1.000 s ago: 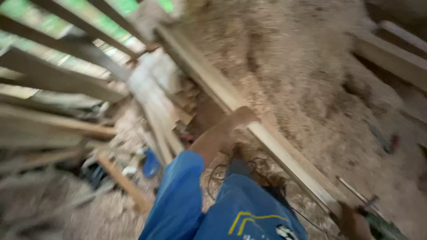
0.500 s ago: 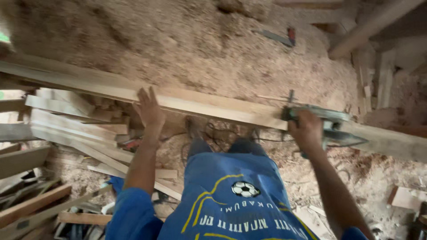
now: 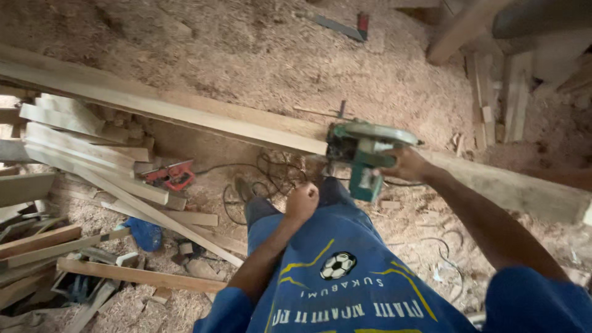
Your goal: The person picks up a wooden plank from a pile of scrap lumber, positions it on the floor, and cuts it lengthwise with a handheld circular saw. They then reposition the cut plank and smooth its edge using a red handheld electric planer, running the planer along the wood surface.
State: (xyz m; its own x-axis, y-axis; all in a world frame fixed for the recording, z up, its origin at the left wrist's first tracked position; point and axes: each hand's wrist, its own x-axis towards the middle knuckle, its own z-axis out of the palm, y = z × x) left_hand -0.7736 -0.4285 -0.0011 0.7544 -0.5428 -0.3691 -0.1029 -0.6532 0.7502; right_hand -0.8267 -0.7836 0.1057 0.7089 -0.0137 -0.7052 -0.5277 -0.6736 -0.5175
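Gripping green circular saw, right fingers.

The right hand grips a green circular saw resting on a long pale wooden plank; the left hand is clenched above the person's lap.

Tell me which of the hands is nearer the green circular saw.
Right. The right hand grips the green circular saw on the plank; the left hand is a fist below-left, apart from it.

I see no packages, labels, signs or screens here; the only print is yellow lettering and a ball emblem on my blue shirt.
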